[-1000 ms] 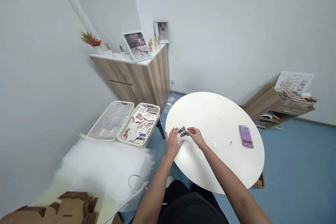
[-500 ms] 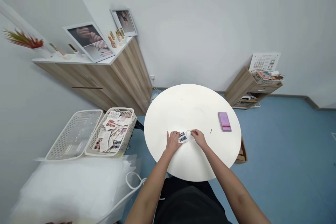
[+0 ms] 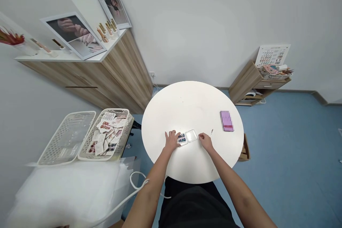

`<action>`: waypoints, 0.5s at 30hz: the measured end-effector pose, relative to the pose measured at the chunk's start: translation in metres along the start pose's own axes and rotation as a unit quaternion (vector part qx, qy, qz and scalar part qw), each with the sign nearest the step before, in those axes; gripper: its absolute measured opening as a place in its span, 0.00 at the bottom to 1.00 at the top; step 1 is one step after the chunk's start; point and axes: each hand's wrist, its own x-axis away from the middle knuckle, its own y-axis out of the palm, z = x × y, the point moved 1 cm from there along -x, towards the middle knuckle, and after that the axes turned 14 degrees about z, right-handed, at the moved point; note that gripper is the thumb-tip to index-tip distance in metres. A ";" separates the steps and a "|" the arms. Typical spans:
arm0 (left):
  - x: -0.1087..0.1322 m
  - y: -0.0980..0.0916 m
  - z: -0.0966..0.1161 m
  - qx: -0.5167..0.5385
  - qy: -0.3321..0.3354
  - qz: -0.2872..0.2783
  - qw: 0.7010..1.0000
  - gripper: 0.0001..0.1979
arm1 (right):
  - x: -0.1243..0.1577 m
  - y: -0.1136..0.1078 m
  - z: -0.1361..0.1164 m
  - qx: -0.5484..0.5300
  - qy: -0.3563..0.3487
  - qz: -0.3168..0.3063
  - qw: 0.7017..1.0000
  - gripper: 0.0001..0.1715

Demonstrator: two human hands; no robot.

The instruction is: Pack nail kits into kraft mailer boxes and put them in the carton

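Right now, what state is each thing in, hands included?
Clear case: open, dark oval pieces inside
Case lid: folded out to the right
Left hand: spread at the case's left end
Right hand: fingers together beside the lid; contact unclear
Left basket: uncovered, holding clear plastic
Right basket: uncovered, heaped with cards
Purple object: pixelated, cannot tell

The person wears a plain black cloth top (image 3: pixel 197 208) and black long trousers (image 3: pixel 172 186); both forearms (image 3: pixel 229 174) are bare.
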 end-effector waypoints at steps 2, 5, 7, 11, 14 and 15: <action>0.004 0.001 -0.001 0.007 -0.002 0.007 1.000 0.33 | -0.001 0.005 0.000 0.011 0.006 0.002 1.000 0.14; 0.012 0.004 -0.003 0.013 0.014 0.026 0.999 0.32 | 0.000 0.012 -0.003 0.045 0.022 -0.007 0.999 0.15; 0.020 0.007 -0.003 0.018 0.029 0.037 0.999 0.31 | 0.001 0.017 -0.007 0.072 0.028 -0.017 0.997 0.16; 0.038 0.013 -0.004 0.021 0.045 0.056 0.997 0.31 | 0.001 0.021 -0.012 0.118 0.020 -0.030 0.992 0.16; 0.049 0.017 -0.005 0.023 0.041 0.061 0.997 0.36 | -0.002 0.024 -0.015 0.143 0.018 -0.032 0.989 0.17; 0.052 0.017 -0.005 0.023 0.040 0.060 0.997 0.37 | -0.003 0.025 -0.016 0.149 0.020 -0.033 0.988 0.16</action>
